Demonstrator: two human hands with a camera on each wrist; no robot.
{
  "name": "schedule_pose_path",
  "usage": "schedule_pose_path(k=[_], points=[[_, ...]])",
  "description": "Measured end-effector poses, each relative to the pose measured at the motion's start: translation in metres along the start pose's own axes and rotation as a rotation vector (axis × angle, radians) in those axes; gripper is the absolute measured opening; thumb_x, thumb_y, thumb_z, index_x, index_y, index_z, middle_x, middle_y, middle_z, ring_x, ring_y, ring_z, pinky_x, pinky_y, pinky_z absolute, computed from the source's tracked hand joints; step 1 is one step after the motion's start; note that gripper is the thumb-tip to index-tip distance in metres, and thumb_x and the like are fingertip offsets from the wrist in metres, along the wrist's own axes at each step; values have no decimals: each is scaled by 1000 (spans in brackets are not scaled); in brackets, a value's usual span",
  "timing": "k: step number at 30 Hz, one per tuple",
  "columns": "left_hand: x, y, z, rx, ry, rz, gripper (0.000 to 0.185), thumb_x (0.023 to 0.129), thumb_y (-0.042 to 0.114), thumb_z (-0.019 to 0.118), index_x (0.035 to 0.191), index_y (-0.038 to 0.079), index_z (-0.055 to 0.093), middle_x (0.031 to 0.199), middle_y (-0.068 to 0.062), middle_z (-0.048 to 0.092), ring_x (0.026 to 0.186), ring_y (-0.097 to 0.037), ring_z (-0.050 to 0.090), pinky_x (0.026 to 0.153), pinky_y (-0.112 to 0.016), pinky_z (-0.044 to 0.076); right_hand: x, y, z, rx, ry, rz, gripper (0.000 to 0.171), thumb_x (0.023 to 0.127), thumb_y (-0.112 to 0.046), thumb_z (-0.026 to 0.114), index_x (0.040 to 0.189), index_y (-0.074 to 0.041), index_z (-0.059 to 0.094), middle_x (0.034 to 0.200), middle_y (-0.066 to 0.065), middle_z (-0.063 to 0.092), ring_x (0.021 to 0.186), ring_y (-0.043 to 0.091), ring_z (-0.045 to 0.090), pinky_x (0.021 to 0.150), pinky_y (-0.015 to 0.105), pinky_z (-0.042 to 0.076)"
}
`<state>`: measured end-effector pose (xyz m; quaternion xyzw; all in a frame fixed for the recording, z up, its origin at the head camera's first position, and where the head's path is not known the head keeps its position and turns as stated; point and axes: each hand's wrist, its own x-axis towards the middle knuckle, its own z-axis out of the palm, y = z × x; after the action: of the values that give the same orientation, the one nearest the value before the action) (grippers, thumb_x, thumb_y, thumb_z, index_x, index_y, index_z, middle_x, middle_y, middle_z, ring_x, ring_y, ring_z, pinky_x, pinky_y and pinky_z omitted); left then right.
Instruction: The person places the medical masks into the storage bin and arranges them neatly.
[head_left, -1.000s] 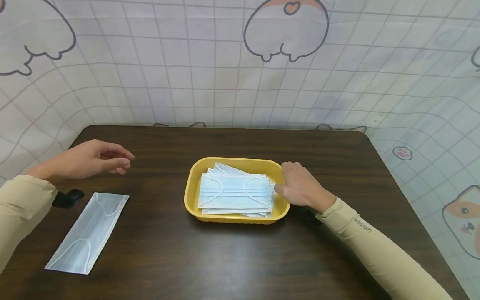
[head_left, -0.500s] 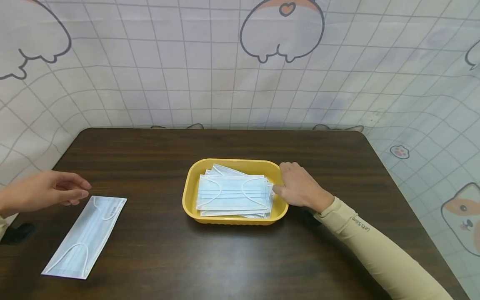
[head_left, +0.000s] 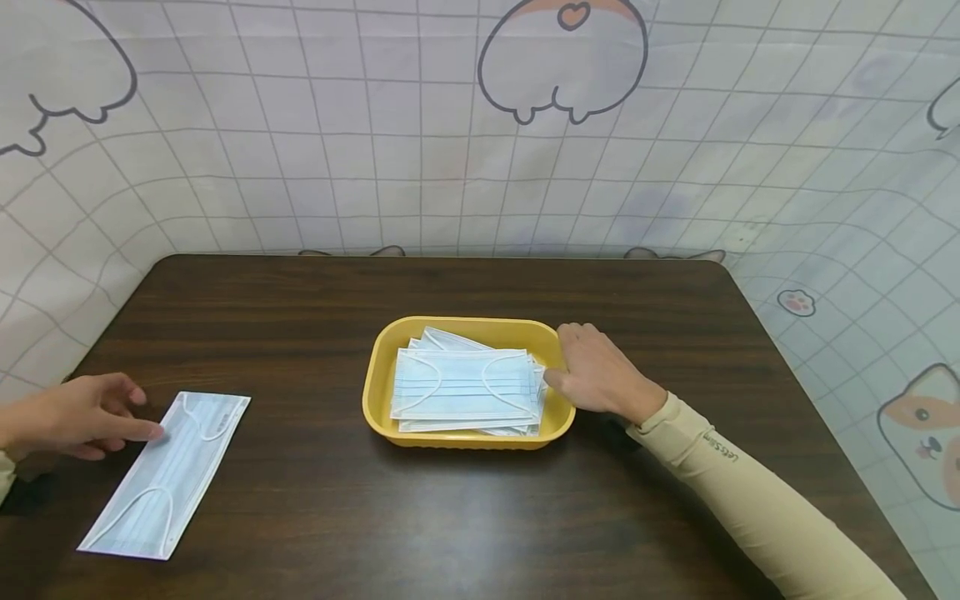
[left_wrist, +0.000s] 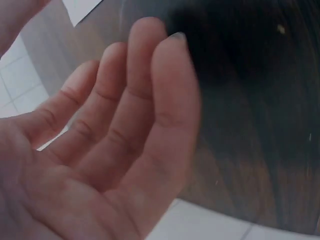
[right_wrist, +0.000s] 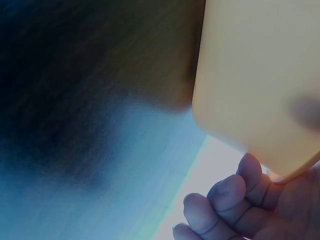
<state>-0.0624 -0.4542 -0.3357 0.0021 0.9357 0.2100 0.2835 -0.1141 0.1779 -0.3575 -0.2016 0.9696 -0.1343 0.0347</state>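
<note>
A yellow tray point(head_left: 378, 375) sits mid-table with a stack of light blue face masks point(head_left: 465, 385) in it. My right hand point(head_left: 592, 367) holds the tray's right rim, thumb over the edge beside the stack. In the right wrist view its curled fingers point(right_wrist: 225, 200) lie under the tray's outer wall point(right_wrist: 255, 80). A single face mask point(head_left: 165, 475) lies flat at the near left of the table. My left hand point(head_left: 112, 417) rests beside it, straight fingertips touching its left edge. The left wrist view shows that hand's palm point(left_wrist: 115, 150) with relaxed fingers, holding nothing.
The dark wooden table point(head_left: 480, 517) is ringed by a white checked cloth backdrop point(head_left: 375, 150) at the back and both sides. Bare wood point(left_wrist: 250, 125) shows past the left hand.
My left hand has come down and toward me from mid-air above the table's left part and now touches the single mask. The right hand and tray have stayed put.
</note>
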Motion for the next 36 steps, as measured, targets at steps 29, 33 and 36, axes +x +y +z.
schedule_pose_path(k=[29, 33, 36], points=[[13, 25, 18, 44, 106, 48, 37, 90, 34, 78, 101, 1, 67, 82, 1, 64, 74, -9, 58, 65, -25, 53, 0, 0, 0, -4, -4, 17, 40, 89, -30, 58, 113, 2, 56, 86, 8, 53, 84, 24, 50, 74, 35, 39], [14, 28, 20, 59, 103, 58, 34, 92, 36, 76, 100, 4, 68, 84, 1, 65, 76, -10, 58, 65, -25, 53, 0, 0, 0, -3, 1, 12, 40, 89, -30, 58, 114, 2, 56, 86, 8, 54, 84, 24, 50, 74, 35, 39], [16, 30, 21, 64, 106, 59, 33, 92, 36, 76, 99, 5, 68, 88, 1, 67, 79, -13, 59, 65, -26, 53, 0, 1, 1, 2, 4, 8, 39, 88, -29, 58, 112, 2, 56, 85, 8, 54, 83, 24, 50, 73, 35, 39]])
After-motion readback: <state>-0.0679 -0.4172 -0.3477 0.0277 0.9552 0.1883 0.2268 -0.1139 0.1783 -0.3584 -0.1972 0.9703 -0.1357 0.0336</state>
